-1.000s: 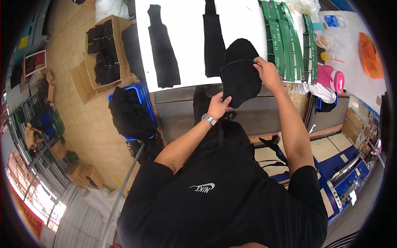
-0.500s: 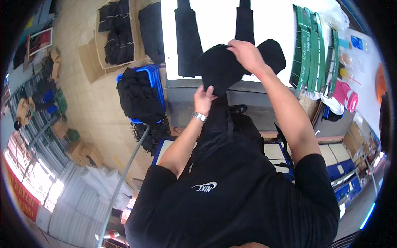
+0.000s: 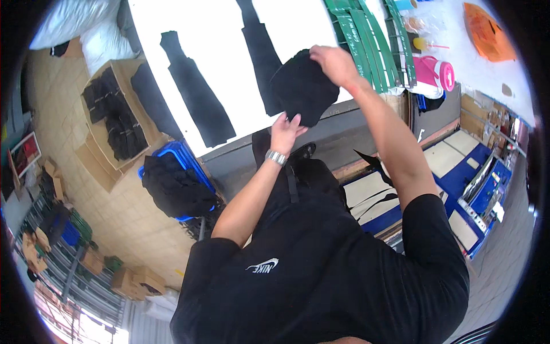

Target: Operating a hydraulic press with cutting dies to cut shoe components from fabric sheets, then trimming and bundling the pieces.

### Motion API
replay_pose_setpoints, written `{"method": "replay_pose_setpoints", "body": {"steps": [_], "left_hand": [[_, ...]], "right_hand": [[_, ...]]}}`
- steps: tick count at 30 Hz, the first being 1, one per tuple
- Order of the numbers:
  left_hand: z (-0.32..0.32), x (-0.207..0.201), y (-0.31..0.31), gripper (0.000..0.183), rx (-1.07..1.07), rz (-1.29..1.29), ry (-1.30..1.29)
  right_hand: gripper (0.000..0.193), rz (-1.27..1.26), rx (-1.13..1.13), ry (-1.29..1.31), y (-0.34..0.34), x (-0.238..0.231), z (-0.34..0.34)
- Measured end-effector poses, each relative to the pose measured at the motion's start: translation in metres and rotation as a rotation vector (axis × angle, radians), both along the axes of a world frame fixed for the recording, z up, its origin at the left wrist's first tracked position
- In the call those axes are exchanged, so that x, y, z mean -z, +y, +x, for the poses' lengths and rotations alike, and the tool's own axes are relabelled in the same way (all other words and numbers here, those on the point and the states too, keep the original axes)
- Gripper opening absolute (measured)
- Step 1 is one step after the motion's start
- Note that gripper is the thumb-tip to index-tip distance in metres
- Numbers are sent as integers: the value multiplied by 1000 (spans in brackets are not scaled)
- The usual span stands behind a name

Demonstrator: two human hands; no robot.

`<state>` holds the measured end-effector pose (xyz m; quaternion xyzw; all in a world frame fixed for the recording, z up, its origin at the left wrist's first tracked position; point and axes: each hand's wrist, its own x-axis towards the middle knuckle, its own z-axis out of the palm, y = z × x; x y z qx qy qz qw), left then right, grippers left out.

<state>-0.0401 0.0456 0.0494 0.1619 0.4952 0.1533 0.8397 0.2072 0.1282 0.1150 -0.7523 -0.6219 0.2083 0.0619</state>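
Observation:
A dark, rounded piece of black fabric [image 3: 305, 89] is held up over the near edge of the white table [image 3: 298, 28]. My right hand [image 3: 338, 67] is closed on its far upper edge. Lower down, my left hand [image 3: 286, 135] grips the near edge, with the thumb and a finger at the cloth. To the left, one long black cut fabric panel [image 3: 200, 100] lies flat on the table. Another long black panel [image 3: 259, 49] lies beside the held cloth, which covers part of its near end.
Green strips with white markings [image 3: 364, 46] lie on the table's right, near a pink tumbler [image 3: 440, 73] and an orange bag [image 3: 487, 34]. On the left stand a blue crate [image 3: 179, 152] heaped with black cloth and a cardboard box [image 3: 143, 123] of dark bundles.
My view has turned, so the table and its panels appear shifted left. Both hands still hold the cloth, now nearer the green strips and bunched rounder; the left panel's near end is uncovered.

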Motion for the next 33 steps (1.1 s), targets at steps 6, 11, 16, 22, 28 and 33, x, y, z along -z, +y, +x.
{"method": "replay_pose_setpoints", "body": {"steps": [6,11,16,22,28,33], "left_hand": [[64,-11,20,50,304,-66,-165],[18,13,-4,42,846,-41,-69],[-21,6,-16,33,1200,77,68],[52,-16,-70,28,1772,256,77],[129,-115,-270,28,2271,671,-537],[85,-199,-483,31,2441,1031,-1239]], "right_hand": [[33,422,274,-136,-25,-19,44],[29,169,525,145,-203,-28,-45],[31,-99,883,96,-414,-54,-163],[28,187,1742,-197,-591,-150,-339],[34,46,2514,-643,-649,-203,-585],[53,-500,3093,-704,-631,-193,-737]]}}
